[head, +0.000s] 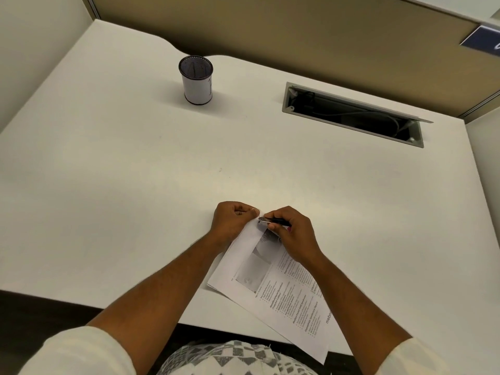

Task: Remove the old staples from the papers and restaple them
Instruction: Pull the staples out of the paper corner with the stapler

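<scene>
A stack of printed papers (273, 288) lies slanted on the white desk (162, 171), its lower end hanging over the front edge. My left hand (232, 221) pinches the papers' top corner between thumb and fingers. My right hand (293, 234) grips a small black and metal staple remover (272, 221), whose metal tip touches that same corner right beside my left thumb. The staple itself is too small to make out.
A mesh pen cup (196, 79) wrapped in white paper stands at the back of the desk. An open cable tray (351, 115) with wires is set into the desk at the back right. Partition walls surround the desk.
</scene>
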A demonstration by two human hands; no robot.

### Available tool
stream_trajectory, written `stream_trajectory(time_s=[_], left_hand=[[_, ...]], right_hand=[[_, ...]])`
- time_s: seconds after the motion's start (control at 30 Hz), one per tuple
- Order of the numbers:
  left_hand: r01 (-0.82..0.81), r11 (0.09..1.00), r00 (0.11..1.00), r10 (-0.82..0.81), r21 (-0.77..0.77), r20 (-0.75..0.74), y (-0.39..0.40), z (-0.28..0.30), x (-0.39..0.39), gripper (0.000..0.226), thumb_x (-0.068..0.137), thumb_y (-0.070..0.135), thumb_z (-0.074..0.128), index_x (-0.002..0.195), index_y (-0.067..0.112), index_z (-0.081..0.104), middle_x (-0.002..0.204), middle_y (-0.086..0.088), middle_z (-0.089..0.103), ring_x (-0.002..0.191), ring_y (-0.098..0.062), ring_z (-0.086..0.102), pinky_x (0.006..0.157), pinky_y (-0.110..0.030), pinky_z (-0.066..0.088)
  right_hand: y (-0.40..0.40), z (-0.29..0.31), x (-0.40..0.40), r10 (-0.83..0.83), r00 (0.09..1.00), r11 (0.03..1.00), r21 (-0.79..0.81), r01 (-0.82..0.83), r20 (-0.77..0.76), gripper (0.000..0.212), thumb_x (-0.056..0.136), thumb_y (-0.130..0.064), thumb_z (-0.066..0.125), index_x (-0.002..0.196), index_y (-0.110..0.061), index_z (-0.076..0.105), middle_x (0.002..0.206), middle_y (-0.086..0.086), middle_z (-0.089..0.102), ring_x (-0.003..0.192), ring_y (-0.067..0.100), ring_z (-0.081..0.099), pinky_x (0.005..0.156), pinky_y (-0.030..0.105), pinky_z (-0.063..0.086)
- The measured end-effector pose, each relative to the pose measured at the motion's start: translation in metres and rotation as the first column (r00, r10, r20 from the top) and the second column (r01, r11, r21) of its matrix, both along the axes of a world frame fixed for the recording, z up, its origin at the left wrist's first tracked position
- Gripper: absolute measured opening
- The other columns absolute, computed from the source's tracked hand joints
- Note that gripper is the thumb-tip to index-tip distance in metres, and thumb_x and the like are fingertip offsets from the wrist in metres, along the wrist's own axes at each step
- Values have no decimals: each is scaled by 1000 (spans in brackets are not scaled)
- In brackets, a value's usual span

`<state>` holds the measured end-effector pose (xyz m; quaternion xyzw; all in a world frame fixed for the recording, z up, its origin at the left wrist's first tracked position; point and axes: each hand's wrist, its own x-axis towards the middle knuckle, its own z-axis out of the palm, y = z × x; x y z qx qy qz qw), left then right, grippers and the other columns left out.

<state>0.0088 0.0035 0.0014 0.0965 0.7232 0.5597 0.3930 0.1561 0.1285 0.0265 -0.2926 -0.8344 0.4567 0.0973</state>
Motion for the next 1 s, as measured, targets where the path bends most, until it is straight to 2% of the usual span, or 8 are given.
stream_trajectory(time_s=[0.17,0.37,0.53,0.6,0.67,0.8,0.9,1.0], left_hand=[[5,1000,1000,-5,2,-1,1,-2,2,9,80,25,87,74,25,80,82,7,80,76,-6,74,68,-20,55],[36,999,999,-36,7,-3,1,-5,2,8,80,24,86,83,17,83,85,3,81,81,-11,75,73,-23,56],[-31,998,999,30,49,33,2,-4,-4,3,82,19,85,85,19,83,88,4,81,87,-12,77,77,-22,59],[-15,997,999,12,72,40,1,-5,-5,5,81,18,85,84,21,83,87,6,82,85,-8,77,76,-21,59],[1,996,999,-5,85,42,-1,-6,-3,5,82,18,85,84,21,83,87,6,82,84,-6,77,75,-20,59],[29,993,996,-38,111,75,-2,-5,-3,11,83,18,84,92,12,83,91,-1,82,86,-13,78,78,-25,62],[31,989,989,-51,146,137,-3,-4,-3,19,84,12,82,101,4,80,96,-10,81,89,-21,78,80,-31,64],[37,989,980,-64,146,186,-6,-2,-5,18,83,7,82,101,8,80,95,-9,81,85,-21,78,72,-30,64]], right_hand=[[-1,-1,3,62,998,979,198,-55,-29,16,91,-12,74,104,-21,78,103,-11,72,96,6,66,84,29,56],[4,-5,7,165,986,888,439,-135,-30,19,89,-9,75,105,-19,77,105,-6,73,96,14,66,86,37,52],[-8,-9,13,227,972,844,509,-168,-54,19,93,-23,63,104,-18,78,106,-4,74,101,14,64,90,32,47],[-16,-13,18,145,987,889,448,-98,-71,21,89,-15,63,104,-20,77,105,-6,73,99,11,64,87,33,50],[-16,-14,18,-5,997,948,316,31,-82,26,88,-5,67,106,-23,76,104,-9,72,98,10,66,83,36,55],[-8,-11,13,-159,986,987,19,160,-55,19,94,-13,70,111,-20,77,106,-9,75,102,8,70,89,41,59],[-4,-8,10,-185,983,980,-74,184,-9,20,95,-16,70,113,-20,77,108,-10,76,103,4,70,90,38,59],[-4,-9,8,-178,984,976,-127,177,5,20,94,-17,72,113,-21,77,107,-11,77,101,3,71,89,32,60]])
